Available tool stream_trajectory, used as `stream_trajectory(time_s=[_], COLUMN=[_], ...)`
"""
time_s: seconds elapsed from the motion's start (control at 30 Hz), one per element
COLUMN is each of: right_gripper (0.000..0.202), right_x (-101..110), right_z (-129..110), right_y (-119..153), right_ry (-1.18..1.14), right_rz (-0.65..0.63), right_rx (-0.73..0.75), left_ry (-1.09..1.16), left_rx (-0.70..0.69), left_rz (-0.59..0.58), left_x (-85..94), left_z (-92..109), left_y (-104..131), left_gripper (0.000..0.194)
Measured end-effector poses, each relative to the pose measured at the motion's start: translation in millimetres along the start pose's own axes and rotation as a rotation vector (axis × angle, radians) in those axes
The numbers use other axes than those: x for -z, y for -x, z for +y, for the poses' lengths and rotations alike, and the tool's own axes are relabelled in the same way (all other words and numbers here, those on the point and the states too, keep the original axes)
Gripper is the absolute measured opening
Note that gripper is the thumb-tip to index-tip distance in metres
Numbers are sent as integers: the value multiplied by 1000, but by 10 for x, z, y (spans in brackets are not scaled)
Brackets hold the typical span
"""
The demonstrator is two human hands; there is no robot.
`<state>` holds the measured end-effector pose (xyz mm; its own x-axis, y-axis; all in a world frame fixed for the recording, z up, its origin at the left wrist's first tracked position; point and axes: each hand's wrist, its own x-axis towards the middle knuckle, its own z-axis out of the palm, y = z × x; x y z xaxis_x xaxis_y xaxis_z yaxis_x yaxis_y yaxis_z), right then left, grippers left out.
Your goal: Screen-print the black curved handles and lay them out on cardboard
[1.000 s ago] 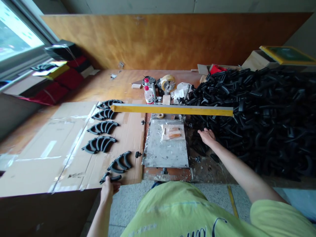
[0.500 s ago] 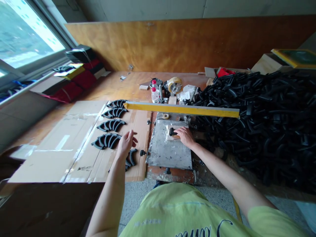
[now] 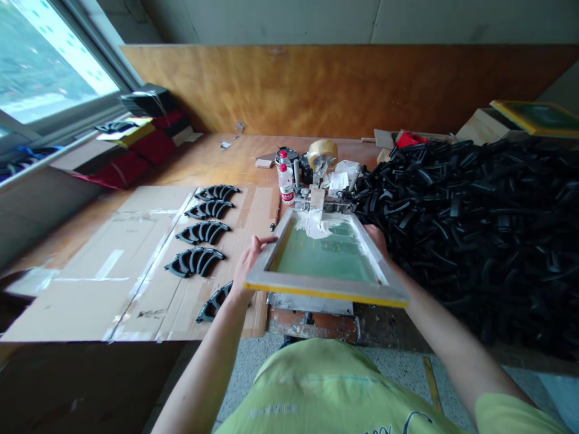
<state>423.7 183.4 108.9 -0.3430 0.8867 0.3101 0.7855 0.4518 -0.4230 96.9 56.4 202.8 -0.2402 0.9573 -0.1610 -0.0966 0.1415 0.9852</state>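
A screen-printing frame [image 3: 316, 285] with a green mesh lies low and slightly tilted in front of me. White paste is smeared at the mesh's far end, around a squeegee-like block [image 3: 316, 208]. My left hand [image 3: 252, 259] grips the frame's left side, fingertips at its edge. On the opposite side my right hand [image 3: 377, 238] holds the frame, partly hidden behind its rim. Below it, a metal base plate [image 3: 312, 303] shows only along its near edge. Left of the frame, curved black plastic parts [image 3: 195, 261] lie fanned out in rows on cardboard [image 3: 94, 289].
A large heap of black plastic parts [image 3: 474, 229] covers the bench's right side. Behind the frame stand a red-capped bottle [image 3: 286, 185] and a tape roll [image 3: 322, 154]. Another yellow-edged screen [image 3: 538, 117] rests on a box at the back right.
The screen frame has swung down from near upright over the metal plate. Both hands have moved onto its sides; the right has left the small black part on the plate, now covered.
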Motion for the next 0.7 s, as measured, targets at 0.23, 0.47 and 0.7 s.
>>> stream_trajectory(time_s=[0.23, 0.47, 0.7], right_gripper=[63, 14, 21], right_x=[-67, -352, -23], right_z=[-627, -957, -776], right_y=[-870, -845, -327], right_ry=[129, 274, 116], right_rz=[118, -297, -467], right_rx=[111, 136, 477], left_ry=[-24, -55, -68], left_rx=[215, 237, 229], left_rz=[-11, -11, 5], left_x=[168, 175, 197], left_z=[-1037, -1247, -1286], left_y=[156, 93, 87], left_gripper=[80, 73, 63])
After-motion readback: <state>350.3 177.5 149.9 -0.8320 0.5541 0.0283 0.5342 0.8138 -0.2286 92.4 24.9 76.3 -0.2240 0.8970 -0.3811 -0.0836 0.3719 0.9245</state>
